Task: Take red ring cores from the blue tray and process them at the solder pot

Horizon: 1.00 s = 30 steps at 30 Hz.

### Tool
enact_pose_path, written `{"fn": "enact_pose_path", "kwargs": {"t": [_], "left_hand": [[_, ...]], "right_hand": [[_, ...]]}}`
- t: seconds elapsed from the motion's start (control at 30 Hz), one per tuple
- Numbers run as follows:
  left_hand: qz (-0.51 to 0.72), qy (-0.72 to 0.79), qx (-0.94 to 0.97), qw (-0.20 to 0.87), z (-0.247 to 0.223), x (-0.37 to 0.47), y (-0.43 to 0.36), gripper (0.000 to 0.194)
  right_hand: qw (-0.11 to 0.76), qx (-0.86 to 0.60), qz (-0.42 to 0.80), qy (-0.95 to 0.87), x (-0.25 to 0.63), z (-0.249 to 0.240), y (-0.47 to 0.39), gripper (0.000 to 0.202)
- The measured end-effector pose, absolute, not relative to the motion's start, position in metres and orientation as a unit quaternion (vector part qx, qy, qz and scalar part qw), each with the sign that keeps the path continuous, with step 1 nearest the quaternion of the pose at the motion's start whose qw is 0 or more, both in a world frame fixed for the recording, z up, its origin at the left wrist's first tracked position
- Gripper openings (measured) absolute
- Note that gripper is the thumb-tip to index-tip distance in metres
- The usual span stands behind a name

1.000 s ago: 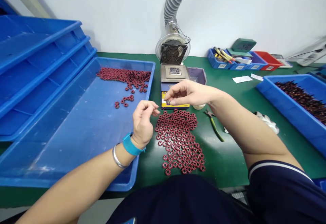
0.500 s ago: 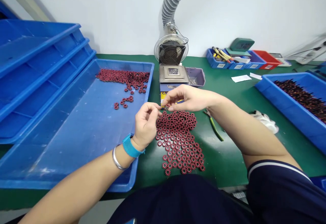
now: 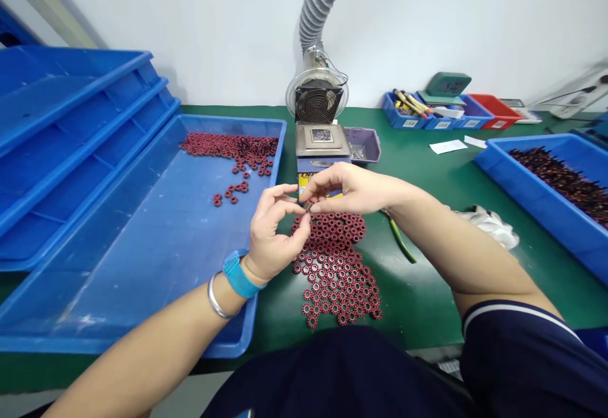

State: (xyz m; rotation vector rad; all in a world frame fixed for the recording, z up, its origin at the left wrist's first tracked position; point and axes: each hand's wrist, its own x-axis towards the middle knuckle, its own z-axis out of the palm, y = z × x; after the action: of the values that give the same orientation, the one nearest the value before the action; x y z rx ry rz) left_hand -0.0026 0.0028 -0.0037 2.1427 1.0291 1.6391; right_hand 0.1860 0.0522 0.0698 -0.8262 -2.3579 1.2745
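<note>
In the middle of the head view, a small red stator core (image 3: 308,205), seen edge-on, sits between the fingertips of both hands. My right hand (image 3: 349,189) pinches it between thumb and fingers from the right. From the left, my left hand (image 3: 275,228) has its index fingertip and thumb against the core, the other fingers loosely bent. My fingers cover part of the core. Just below them, many red toothed stator cores (image 3: 339,272) lie on the green table, crowded at the far end and flat in a single layer nearer my body.
Left of my hands, a large blue tray (image 3: 142,247) carries more red cores; stacked blue trays (image 3: 80,152) stand beyond. Ahead is a metal-topped device (image 3: 323,139) under a fan duct. Green-handled pliers (image 3: 401,240) lie right, before a blue bin (image 3: 536,196) of dark copper-coloured parts.
My left hand has loosened from a tight pinch, its fingers spreading and its thumb moving lower. My right hand has shifted slightly down, still pinching the core.
</note>
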Motion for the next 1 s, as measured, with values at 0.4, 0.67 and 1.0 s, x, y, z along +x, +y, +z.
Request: {"fn": "enact_pose_path", "kwargs": {"t": [0.4, 0.67, 1.0], "left_hand": [[0.531, 0.35, 0.75, 0.181, 0.0, -0.006, -0.001, 0.016], [0.447, 0.407, 0.726, 0.327, -0.023, -0.004, 0.015, 0.008], [0.351, 0.411, 0.777, 0.324, -0.032, -0.004, 0.021, 0.011]], "right_hand": [[0.193, -0.326, 0.442, -0.813, 0.193, 0.073, 0.056, 0.024], [0.226, -0.492, 0.326, -0.775, 0.206, 0.102, 0.107, 0.015], [0.155, -0.591, 0.121, -0.782, 0.212, 0.105, 0.19, 0.01]]}}
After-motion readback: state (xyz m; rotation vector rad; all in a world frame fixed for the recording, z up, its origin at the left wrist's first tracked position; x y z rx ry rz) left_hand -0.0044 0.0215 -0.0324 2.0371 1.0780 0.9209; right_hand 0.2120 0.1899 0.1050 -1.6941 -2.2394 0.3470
